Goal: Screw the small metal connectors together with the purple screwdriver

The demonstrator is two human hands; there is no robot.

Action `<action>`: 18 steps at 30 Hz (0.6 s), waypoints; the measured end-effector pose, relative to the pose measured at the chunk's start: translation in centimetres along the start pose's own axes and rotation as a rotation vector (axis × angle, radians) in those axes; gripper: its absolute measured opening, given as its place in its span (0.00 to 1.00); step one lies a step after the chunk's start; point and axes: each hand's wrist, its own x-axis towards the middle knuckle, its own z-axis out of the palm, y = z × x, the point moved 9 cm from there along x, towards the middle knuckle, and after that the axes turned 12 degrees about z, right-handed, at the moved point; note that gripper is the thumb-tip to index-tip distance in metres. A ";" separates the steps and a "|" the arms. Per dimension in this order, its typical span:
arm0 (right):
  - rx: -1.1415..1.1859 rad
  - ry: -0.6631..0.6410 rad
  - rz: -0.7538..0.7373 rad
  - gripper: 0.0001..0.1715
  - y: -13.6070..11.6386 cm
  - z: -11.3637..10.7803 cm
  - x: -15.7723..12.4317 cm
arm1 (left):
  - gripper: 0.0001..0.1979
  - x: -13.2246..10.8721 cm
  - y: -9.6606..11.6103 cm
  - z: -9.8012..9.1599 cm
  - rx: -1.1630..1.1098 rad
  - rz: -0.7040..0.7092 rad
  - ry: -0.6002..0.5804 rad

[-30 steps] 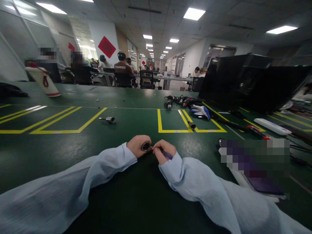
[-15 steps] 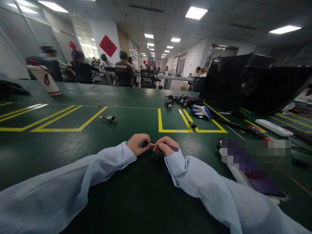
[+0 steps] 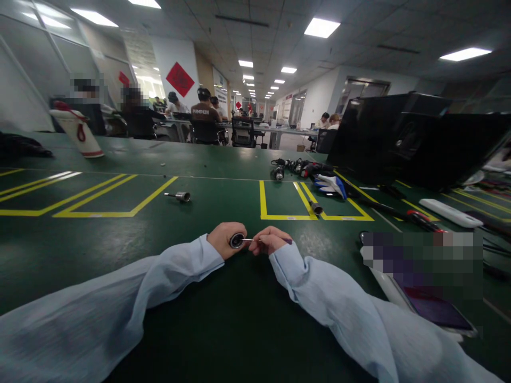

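My left hand (image 3: 224,237) is closed around a cylindrical metal piece (image 3: 237,240), its round, dark, open end turned toward me. My right hand (image 3: 271,240) pinches a slim screwdriver (image 3: 288,241) with a purple handle. The thin shaft points left, and its tip reaches the mouth of the metal piece; whether it touches anything inside cannot be made out. Ahead and to the left, a metal cup-shaped piece with a thin shank (image 3: 182,197) lies on the green tabletop (image 3: 215,202). A similar metal piece (image 3: 316,207) rests on the yellow tape to the right.
Several dark metal tools (image 3: 295,167) lie at the back beside a blue and white glove (image 3: 332,186). Black monitors (image 3: 371,138) stand at right, near a white power strip (image 3: 449,213). A phone-like device (image 3: 443,308) lies by my right sleeve. A paper cup (image 3: 82,133) stands far left.
The screwdriver's tip has moved from the right edge of the metal piece to in front of its open mouth. More of the shaft shows. The view has shifted slightly.
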 end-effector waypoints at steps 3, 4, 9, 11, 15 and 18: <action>-0.062 0.042 -0.065 0.05 -0.6 0.1 -0.4 | 0.09 0.1 -0.1 -0.1 -0.010 -0.012 0.009; -0.125 0.083 -0.101 0.05 -0.9 0.0 -0.7 | 0.09 0.1 -0.2 -0.1 0.006 -0.024 -0.001; -0.442 0.275 -0.175 0.05 -1.8 0.1 -1.7 | 0.07 0.0 -0.3 0.4 0.151 -0.055 -0.100; -0.416 0.246 -0.137 0.05 -1.4 0.1 -1.5 | 0.07 0.0 -0.2 0.4 0.150 -0.049 -0.105; -0.122 0.073 -0.029 0.05 -0.1 0.0 -0.5 | 0.09 0.0 -0.1 -0.1 0.038 -0.058 -0.030; 0.045 -0.024 0.014 0.04 0.4 0.2 -0.1 | 0.09 -0.1 -0.4 -0.3 -0.049 -0.082 0.018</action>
